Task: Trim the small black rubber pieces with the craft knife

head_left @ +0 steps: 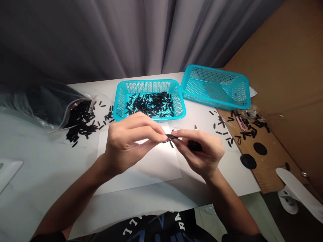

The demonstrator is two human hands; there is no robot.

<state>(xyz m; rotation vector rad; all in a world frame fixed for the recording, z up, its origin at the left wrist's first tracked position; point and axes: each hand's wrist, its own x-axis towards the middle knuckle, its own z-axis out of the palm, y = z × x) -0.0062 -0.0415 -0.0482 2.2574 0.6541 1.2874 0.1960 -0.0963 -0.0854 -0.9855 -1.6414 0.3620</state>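
Note:
A small, flat, elongated black piece (172, 136) is pinched at its left end by my left hand (130, 144) and at its right end by my right hand (203, 151). Both hands are closed at the fingertips, above a white paper sheet (151, 171). Dark pieces (194, 145) show by my right palm; I cannot tell whether they are held or lie behind. Just beyond my fingers stands a turquoise basket (183, 109) with many similar black pieces (153, 103) in it.
A second turquoise basket (246, 97) stands at the back right. At the left, a clear zip bag (47, 107) spills black pieces (80, 126) onto the white table (63, 174). Two black discs (248, 161), scattered pieces and a pink object (241, 123) are at the right.

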